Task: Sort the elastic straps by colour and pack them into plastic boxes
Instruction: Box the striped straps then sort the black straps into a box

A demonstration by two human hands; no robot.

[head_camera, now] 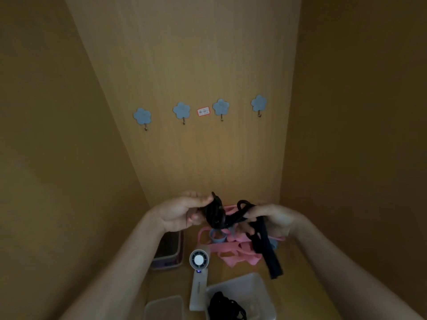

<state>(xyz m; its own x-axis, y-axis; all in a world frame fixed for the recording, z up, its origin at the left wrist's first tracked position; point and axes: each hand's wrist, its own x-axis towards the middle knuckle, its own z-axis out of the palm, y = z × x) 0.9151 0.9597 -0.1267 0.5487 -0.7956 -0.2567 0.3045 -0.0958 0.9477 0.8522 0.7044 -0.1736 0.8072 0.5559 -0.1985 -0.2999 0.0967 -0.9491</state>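
Left hand point(184, 212): we have it closed around a bunched coil of black strap point(216, 215), thumb and fingers pinching the bundle, raised above the desk.
Right hand point(271, 219): we pinch the other part of the same black strap, its loose tail hanging down towards the right-hand box.
Pink straps point(233, 250): a tangled heap on the desk near the back wall, directly beneath our hands, with some blue pieces point(218, 237) mixed in.
Right-hand box point(249, 287): clear plastic, at the near edge, with black straps point(225, 306) already lying inside.
Left-hand box point(165, 307): clear plastic, near edge, contents not discernible.
In the way: a white handheld fan point(199, 271) lies between the boxes and the heap; a phone point(168, 250) sits by our left wrist.
Desk point(298, 292): wood-coloured, dim, enclosed by side panels.
Back wall: four blue flower-shaped hooks point(181, 110) in a row, a small label point(203, 111) among them.
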